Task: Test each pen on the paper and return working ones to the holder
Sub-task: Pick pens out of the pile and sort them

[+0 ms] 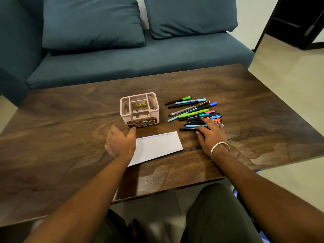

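While both forearms are reaching in from the bottom of the frame, the left hand (121, 142) is lying on the left end of the white paper (157, 148), fingers loosely spread and gripping nothing, thumb tip pointing toward the holder. The paper is sitting flat on the dark wooden surface (70, 120) at frame centre, with a row of small blue ink marks running along its far edge. Right of centre, the right hand (211, 133), wearing a metal bangle (220, 150) at the wrist, is resting palm-down with fingers splayed over the near side of the pile of pens (192, 111); fingertips are touching several barrels, but none is clamped. The pens are lying loose, roughly parallel, with black, green, light blue, pink and orange barrels or caps showing. Just beyond the left hand, the pink holder (139, 110) is standing upright at mid-frame, left of the pens, its compartments holding no pens. Farther back, across the top of the frame, a blue sofa (140, 58) with two cushions is standing behind the surface.
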